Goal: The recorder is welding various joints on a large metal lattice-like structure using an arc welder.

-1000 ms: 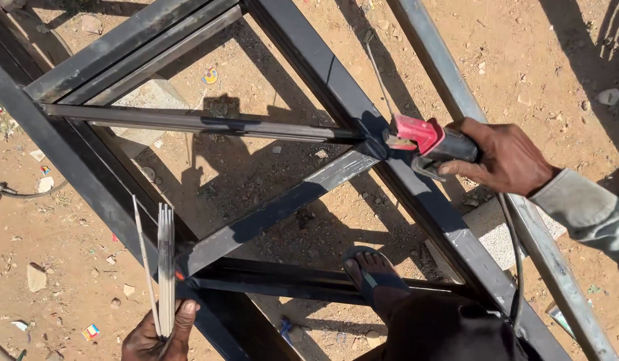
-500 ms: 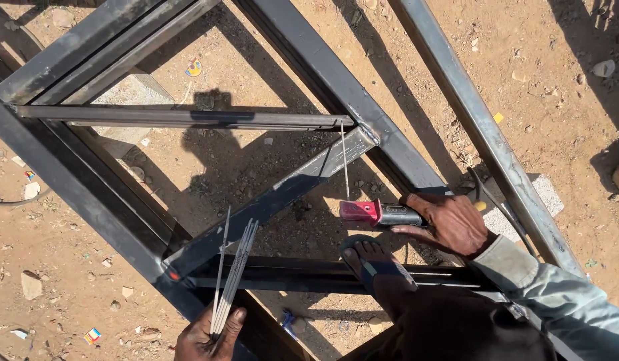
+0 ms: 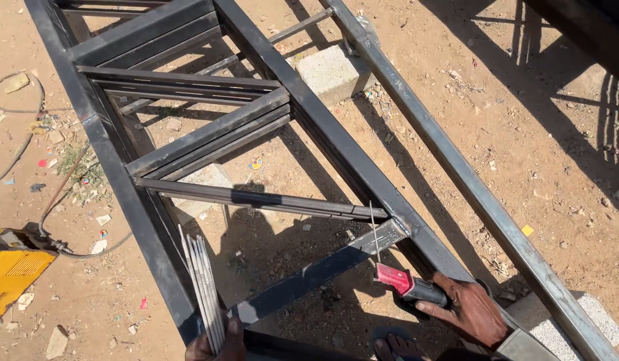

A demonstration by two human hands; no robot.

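My right hand (image 3: 471, 309) grips a red and black electrode holder (image 3: 408, 285) with a thin welding rod (image 3: 374, 230) clamped in it. The rod points up toward the joint where a diagonal steel bar (image 3: 323, 269) meets the frame's long rail (image 3: 336, 140). At the bottom edge my left hand (image 3: 217, 345) holds a bundle of several spare welding rods (image 3: 202, 287), fanned upward beside the frame's left rail (image 3: 115, 167). The dark steel frame lies flat over sandy ground.
A yellow welding machine (image 3: 12, 271) sits at the left with a cable (image 3: 55, 200) running off it. Concrete blocks (image 3: 333, 70) prop the frame. A separate steel tube (image 3: 483, 194) lies along the right. My sandalled foot (image 3: 396, 347) shows at the bottom.
The view has swung up and right along the frame. My right hand with the holder has stayed beside the diagonal bar's joint. The left hand's rod bundle now stands more upright.
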